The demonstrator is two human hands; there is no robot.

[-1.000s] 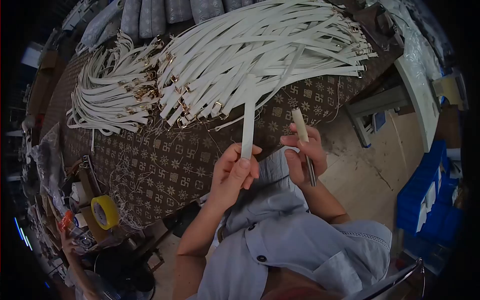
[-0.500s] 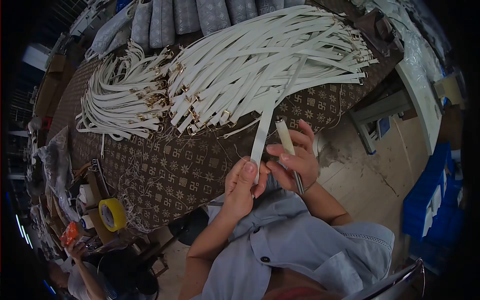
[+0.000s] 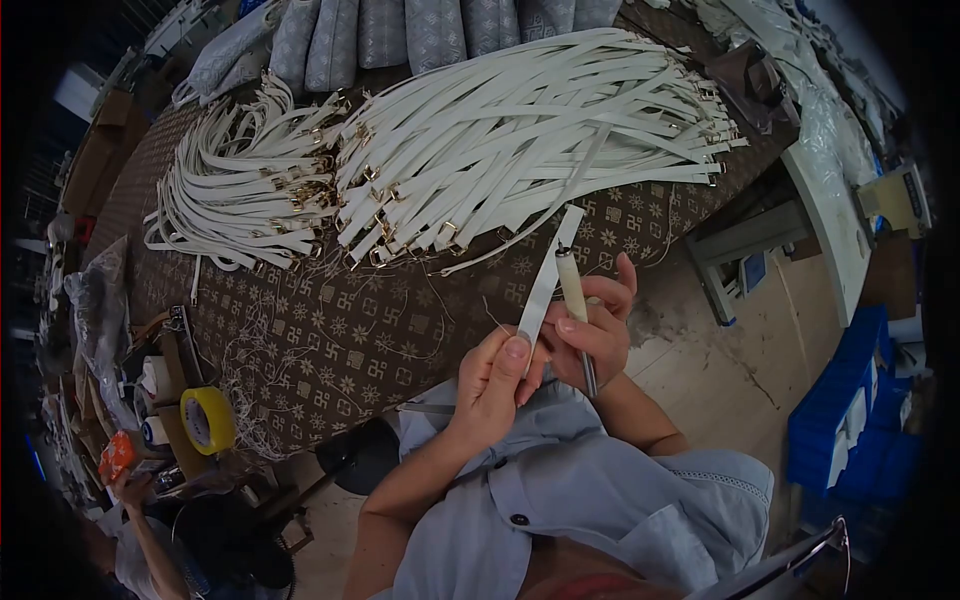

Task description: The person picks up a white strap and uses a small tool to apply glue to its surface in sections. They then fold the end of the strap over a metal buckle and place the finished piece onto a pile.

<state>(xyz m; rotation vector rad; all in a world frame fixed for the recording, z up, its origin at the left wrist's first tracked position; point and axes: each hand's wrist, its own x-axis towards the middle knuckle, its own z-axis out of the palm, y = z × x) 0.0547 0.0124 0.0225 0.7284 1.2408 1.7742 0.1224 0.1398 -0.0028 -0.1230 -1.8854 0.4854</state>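
Observation:
My left hand (image 3: 492, 388) pinches a white strap (image 3: 543, 288) between thumb and fingers. The strap slants up and to the right, its far end over the patterned cloth. Close beside it, my right hand (image 3: 598, 335) is closed on a pen-like tool (image 3: 571, 285) with a cream barrel and a metal end pointing down. Both hands nearly meet at the strap's lower part, which the fingers hide. Just beyond lies a large pile of white straps (image 3: 510, 130) with gold-coloured buckles. A second bundle of white straps (image 3: 225, 195) is on its left.
Brown patterned cloth (image 3: 350, 320) covers the table, with loose threads (image 3: 265, 400) at its left front. Grey patterned rolls (image 3: 385, 35) line the back. Yellow tape (image 3: 208, 420) is at the left, near another person's hand (image 3: 130, 490). Blue bins (image 3: 845, 400) stand at right.
The strap has come down off the pile's edge and leans further right. My right hand with the tool has shifted slightly left, closer to my left hand.

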